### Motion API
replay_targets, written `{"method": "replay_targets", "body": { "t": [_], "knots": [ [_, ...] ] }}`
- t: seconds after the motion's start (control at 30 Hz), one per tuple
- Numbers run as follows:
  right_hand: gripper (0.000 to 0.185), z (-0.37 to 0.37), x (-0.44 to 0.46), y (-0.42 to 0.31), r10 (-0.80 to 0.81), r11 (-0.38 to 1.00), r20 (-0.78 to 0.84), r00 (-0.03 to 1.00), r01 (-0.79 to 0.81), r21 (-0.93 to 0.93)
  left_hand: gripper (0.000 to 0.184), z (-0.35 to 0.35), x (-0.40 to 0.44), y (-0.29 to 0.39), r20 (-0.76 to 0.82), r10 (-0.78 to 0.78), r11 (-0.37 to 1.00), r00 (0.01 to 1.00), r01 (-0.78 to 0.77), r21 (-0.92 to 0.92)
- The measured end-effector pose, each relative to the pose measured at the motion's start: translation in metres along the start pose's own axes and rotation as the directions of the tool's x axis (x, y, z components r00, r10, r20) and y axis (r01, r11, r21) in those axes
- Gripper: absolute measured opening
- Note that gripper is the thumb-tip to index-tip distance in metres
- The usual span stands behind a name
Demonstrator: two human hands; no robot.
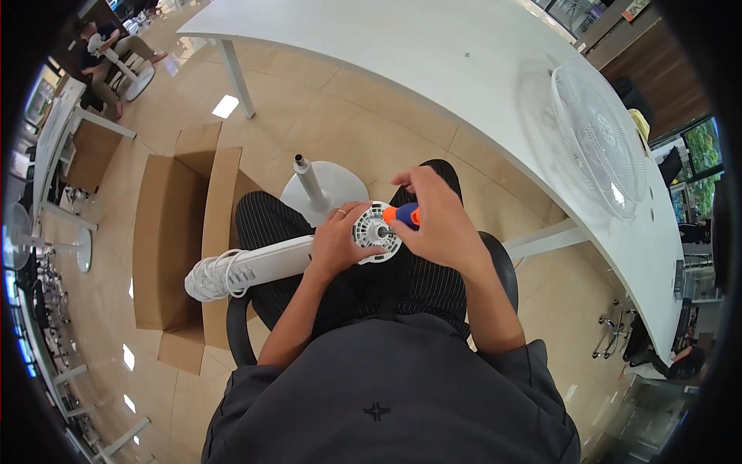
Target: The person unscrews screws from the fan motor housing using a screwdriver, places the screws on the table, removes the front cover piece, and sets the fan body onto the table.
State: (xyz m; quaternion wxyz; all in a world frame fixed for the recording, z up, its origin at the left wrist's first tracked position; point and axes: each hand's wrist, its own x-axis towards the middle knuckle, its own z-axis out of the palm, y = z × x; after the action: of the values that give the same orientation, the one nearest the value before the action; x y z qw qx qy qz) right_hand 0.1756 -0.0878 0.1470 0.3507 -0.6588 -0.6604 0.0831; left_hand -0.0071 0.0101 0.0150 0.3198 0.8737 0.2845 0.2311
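A white fan motor housing (376,231) with a slotted round face rests over my lap, joined to a long white body (274,261) that lies across my leg. White cord (212,277) is bundled at the body's far end. My left hand (338,238) is wrapped round the edge of the housing. In my right hand (437,222) is a screwdriver with an orange and blue handle (403,216), held beside the housing's face. Its tip is too small to make out. Behind my knees a white round base with a short pole (309,185) stands on the floor.
An open cardboard box (171,247) stands on the floor at the left. The white table (433,46) curves round the front and right, bearing a fan grille (599,135). A seated person (116,58) with another stand is at the far left.
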Motion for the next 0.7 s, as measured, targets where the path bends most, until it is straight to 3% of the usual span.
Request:
{"method": "replay_targets", "body": {
  "t": [0.03,0.1,0.13,0.2,0.23,0.3,0.33,0.4,0.47,0.53,0.57,0.7],
  "knots": [
    [0.048,0.004,0.0,-0.004,0.001,1.0,0.004,1.0,-0.001,0.006,0.086,0.0,-0.001,-0.001,0.0,-0.002,1.0,1.0,0.002,0.013],
    [0.043,0.009,0.002,-0.014,0.388,0.894,-0.164,0.907,-0.414,-0.172,0.086,0.002,-0.001,-0.004,-0.003,0.003,1.0,1.0,-0.003,0.024],
    [0.043,0.007,0.004,-0.015,0.39,0.894,-0.16,0.907,-0.414,-0.17,0.086,0.002,-0.001,-0.004,-0.001,-0.001,1.0,1.0,0.001,0.025],
    [0.04,-0.001,0.009,-0.012,0.591,0.795,-0.033,0.806,-0.588,-0.146,0.087,0.004,0.0,-0.005,-0.006,0.01,1.0,1.0,-0.01,0.015],
    [0.04,-0.003,0.007,-0.01,0.59,0.796,-0.031,0.807,-0.588,-0.147,0.087,0.004,0.0,-0.005,-0.007,0.009,1.0,1.0,-0.009,0.015],
    [0.038,-0.008,0.004,-0.006,0.364,0.931,-0.021,0.931,-0.363,0.037,0.088,0.003,0.0,-0.004,0.004,-0.005,1.0,1.0,0.005,0.02],
    [0.038,-0.007,0.004,-0.004,0.364,0.931,-0.022,0.931,-0.363,0.033,0.088,0.003,-0.001,-0.005,0.003,-0.002,1.0,1.0,0.002,0.016],
    [0.038,-0.009,0.002,0.003,0.072,0.992,-0.003,0.997,-0.071,0.106,0.088,0.003,0.0,-0.004,-0.003,0.023,1.0,1.0,-0.023,0.019],
    [0.037,-0.008,0.0,-0.005,0.114,0.984,0.002,0.994,-0.113,0.137,0.088,0.004,0.001,-0.003,0.001,0.03,0.999,1.0,-0.03,0.012],
    [0.037,-0.004,0.001,-0.013,0.29,0.949,-0.07,0.954,-0.296,-0.108,0.088,0.002,-0.001,-0.004,0.003,0.019,1.0,1.0,-0.019,0.022],
    [0.039,-0.008,0.008,-0.023,0.532,0.836,-0.021,0.846,-0.529,-0.144,0.087,0.002,-0.001,-0.004,-0.003,0.016,1.0,1.0,-0.016,0.019],
    [0.037,-0.011,0.004,-0.005,0.406,0.914,0.024,0.914,-0.405,-0.038,0.087,0.002,0.0,-0.003,0.011,0.003,1.0,1.0,-0.003,0.029]
  ]
}}
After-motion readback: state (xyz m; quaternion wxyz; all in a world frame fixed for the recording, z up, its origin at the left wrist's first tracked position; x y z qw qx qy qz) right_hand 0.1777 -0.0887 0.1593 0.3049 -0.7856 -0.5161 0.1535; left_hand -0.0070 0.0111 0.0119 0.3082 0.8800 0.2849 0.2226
